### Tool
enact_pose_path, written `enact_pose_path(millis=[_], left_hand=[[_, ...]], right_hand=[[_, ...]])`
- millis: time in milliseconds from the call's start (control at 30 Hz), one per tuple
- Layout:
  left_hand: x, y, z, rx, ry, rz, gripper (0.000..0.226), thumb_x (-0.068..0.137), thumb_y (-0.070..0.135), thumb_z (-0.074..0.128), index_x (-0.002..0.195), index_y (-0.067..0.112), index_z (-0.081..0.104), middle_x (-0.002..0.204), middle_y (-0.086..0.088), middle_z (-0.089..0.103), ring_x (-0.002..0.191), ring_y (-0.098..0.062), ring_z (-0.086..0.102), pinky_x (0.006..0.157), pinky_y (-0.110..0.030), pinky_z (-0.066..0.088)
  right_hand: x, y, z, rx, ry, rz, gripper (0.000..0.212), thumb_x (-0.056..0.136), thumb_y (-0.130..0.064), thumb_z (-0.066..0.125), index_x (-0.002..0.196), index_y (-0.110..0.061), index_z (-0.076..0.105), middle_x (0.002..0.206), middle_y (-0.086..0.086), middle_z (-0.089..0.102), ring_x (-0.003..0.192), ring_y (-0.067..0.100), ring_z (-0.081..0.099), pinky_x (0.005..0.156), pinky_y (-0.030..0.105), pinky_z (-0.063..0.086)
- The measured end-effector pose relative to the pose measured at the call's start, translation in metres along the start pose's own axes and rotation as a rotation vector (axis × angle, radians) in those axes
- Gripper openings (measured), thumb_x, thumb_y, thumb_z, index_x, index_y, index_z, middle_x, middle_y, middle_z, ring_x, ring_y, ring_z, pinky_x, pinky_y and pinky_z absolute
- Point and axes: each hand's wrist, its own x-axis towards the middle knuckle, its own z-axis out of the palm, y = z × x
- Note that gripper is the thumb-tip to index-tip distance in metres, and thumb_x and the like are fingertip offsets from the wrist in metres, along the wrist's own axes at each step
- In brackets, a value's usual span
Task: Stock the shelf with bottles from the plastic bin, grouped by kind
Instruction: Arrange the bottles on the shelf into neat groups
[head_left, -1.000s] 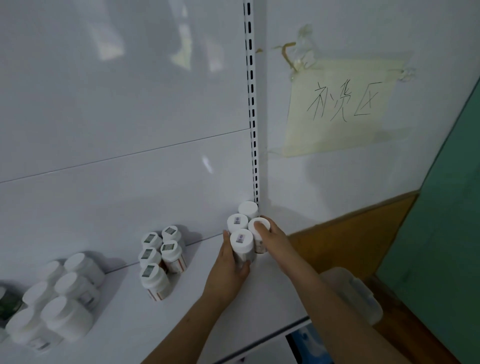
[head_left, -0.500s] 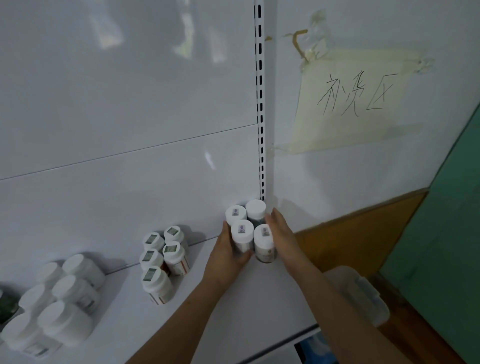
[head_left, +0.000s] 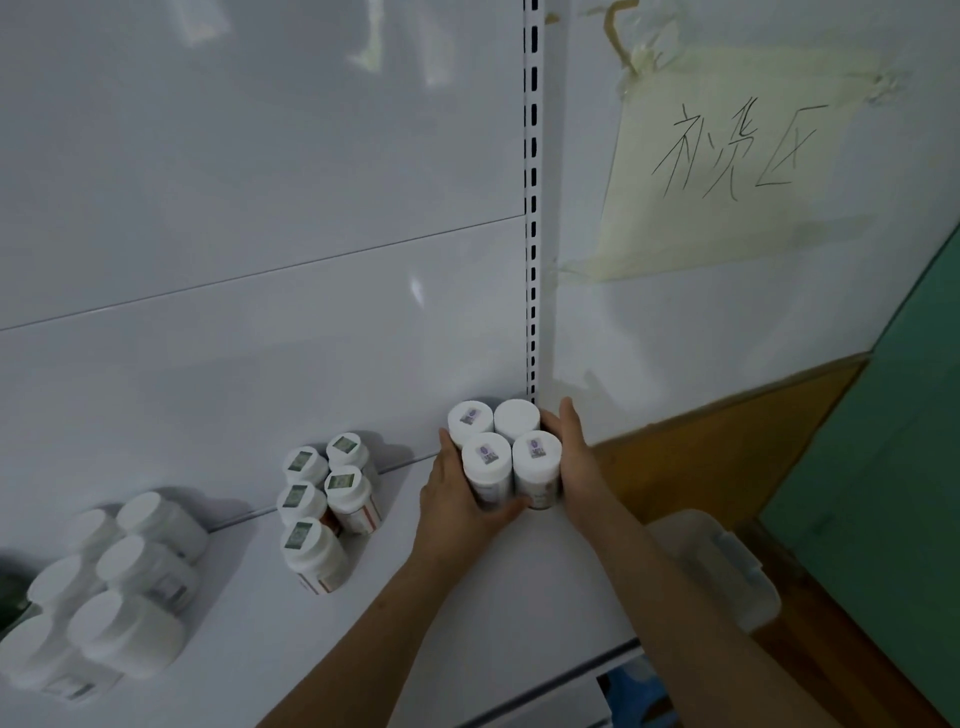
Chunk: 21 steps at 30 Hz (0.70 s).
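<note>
Several small white-capped bottles (head_left: 506, 441) stand in a tight square cluster at the back right corner of the white shelf (head_left: 519, 597). My left hand (head_left: 452, 509) cups the cluster's left side, its thumb curled across the front of the near bottles. On the other side, my right hand (head_left: 576, 462) lies flat against the cluster, fingers straight and reaching to the back wall. The translucent plastic bin (head_left: 717, 566) sits below the shelf's right end; its contents are hidden.
A group of several label-capped bottles (head_left: 322, 493) stands mid-shelf, left of my hands. Larger white jars (head_left: 119, 582) fill the left end. A slotted upright (head_left: 531, 208) runs up the back wall, and a taped paper sign (head_left: 727, 156) hangs to its right.
The right hand set its bottle down at the front right of the cluster. Both hands then closed in on the sides, squaring the bottles together against the back corner.
</note>
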Motion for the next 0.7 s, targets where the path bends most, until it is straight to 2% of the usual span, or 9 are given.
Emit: enact_pose_path(millis=[67,133,233,267,333,433,500,567,700], left_hand=[[-0.005,0.002,0.001,0.021,0.005,-0.002,0.113,0.055,0.066,0.080,0.148,0.033,0.024,0.137,0.016,0.052,0.125,-0.011,0.054,0.099,-0.045,0.048],[-0.009,0.003,0.000,0.052,0.002,-0.020,0.120,0.055,0.070,0.077,0.152,0.028,0.019,0.145,0.012,0.048,0.130,-0.013,0.050,0.103,-0.044,0.045],[-0.013,-0.004,-0.006,0.152,-0.075,-0.006,0.135,0.060,0.068,0.077,0.157,0.018,-0.004,0.160,0.005,0.026,0.145,-0.016,0.029,0.115,-0.041,0.031],[-0.013,-0.007,-0.010,0.171,-0.101,0.002,0.136,0.063,0.065,0.078,0.156,0.017,-0.008,0.162,0.005,0.022,0.147,-0.016,0.025,0.117,-0.040,0.028],[-0.009,-0.011,-0.017,0.179,-0.131,-0.006,0.138,0.063,0.065,0.077,0.155,0.016,-0.012,0.161,0.007,0.023,0.147,-0.016,0.025,0.117,-0.038,0.026],[0.003,-0.009,-0.024,0.212,-0.156,0.011,0.135,0.058,0.069,0.068,0.156,0.017,-0.009,0.153,0.013,0.039,0.141,-0.013,0.036,0.113,-0.039,0.032],[0.010,-0.008,-0.026,0.238,-0.177,0.041,0.122,0.062,0.065,0.071,0.156,0.027,0.002,0.146,0.015,0.047,0.135,-0.011,0.045,0.109,-0.041,0.038],[0.013,-0.007,-0.026,0.250,-0.195,0.065,0.107,0.064,0.061,0.071,0.151,0.035,0.014,0.139,0.017,0.052,0.128,-0.009,0.051,0.103,-0.038,0.043],[0.017,-0.011,-0.020,0.299,-0.238,0.077,0.101,0.069,0.067,0.059,0.152,0.026,0.019,0.142,0.011,0.051,0.130,-0.013,0.050,0.104,-0.041,0.043]], right_hand=[[-0.003,0.000,0.002,-0.031,0.021,-0.019,0.061,0.103,-0.055,0.016,0.134,-0.020,0.057,0.121,0.001,0.069,0.112,0.017,0.065,0.080,0.022,0.054],[-0.010,-0.001,-0.002,-0.075,0.013,-0.058,0.051,0.106,-0.047,0.018,0.128,-0.023,0.058,0.114,-0.009,0.069,0.111,0.012,0.064,0.073,0.013,0.051],[-0.027,0.010,-0.024,-0.306,-0.046,-0.232,0.021,0.105,-0.029,0.042,0.125,-0.026,0.050,0.112,-0.022,0.057,0.116,-0.002,0.056,0.081,0.005,0.041],[-0.031,0.014,-0.033,-0.405,-0.099,-0.293,0.027,0.101,-0.027,0.054,0.126,-0.024,0.044,0.112,-0.024,0.052,0.112,-0.009,0.053,0.086,0.007,0.040],[-0.033,0.017,-0.047,-0.644,-0.209,-0.379,0.060,0.088,-0.029,0.073,0.133,-0.020,0.036,0.115,-0.030,0.049,0.112,-0.011,0.049,0.094,0.013,0.039],[-0.020,0.006,-0.050,-0.814,-0.307,-0.392,0.081,0.083,-0.022,0.078,0.142,-0.034,0.025,0.125,-0.042,0.046,0.120,-0.019,0.044,0.097,0.003,0.034],[-0.013,-0.003,-0.047,-0.849,-0.332,-0.375,0.084,0.083,-0.025,0.078,0.143,-0.045,0.022,0.136,-0.036,0.045,0.129,-0.012,0.042,0.107,0.015,0.037],[-0.007,-0.005,-0.047,-0.893,-0.317,-0.384,0.083,0.084,-0.029,0.077,0.146,-0.044,0.024,0.143,-0.028,0.044,0.134,-0.004,0.041,0.113,0.032,0.038],[-0.003,-0.002,-0.042,-0.922,-0.256,-0.456,0.082,0.086,-0.028,0.074,0.150,-0.034,0.024,0.149,-0.018,0.041,0.138,0.005,0.039,0.114,0.043,0.037]])
